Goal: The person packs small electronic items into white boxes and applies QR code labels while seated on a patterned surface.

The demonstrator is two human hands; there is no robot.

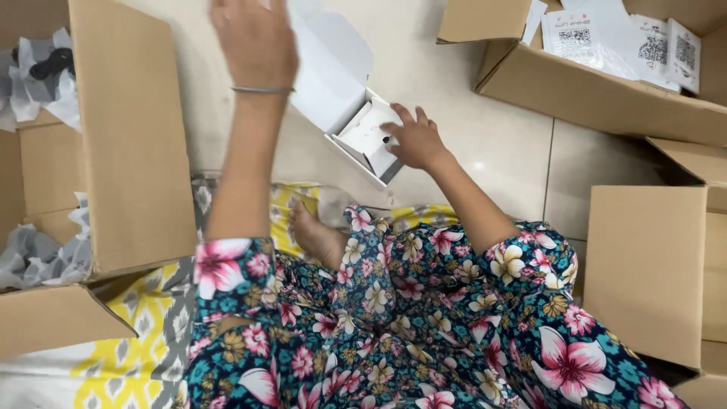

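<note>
The floor (485, 144) is made of big, shiny, cream tiles with thin dark lines between them, brown cardboard boxes (644, 265) stand open on both sides, and a yellow, grey and white patterned mat (144, 333) lies below.

One head-worn camera looks steeply down from close above the person's flower-printed lap (424, 318). It faces forward over the pale tiled floor (485, 151) beyond that lap.

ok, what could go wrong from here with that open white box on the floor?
1. Only the right hand steadies the small white box; the left hand is raised clear, so the box may slide on the smooth tile floor.
2. Its open lid flap stands unsupported and could fold shut.
3. Cardboard cartons crowd both sides, limiting elbow room.
</note>
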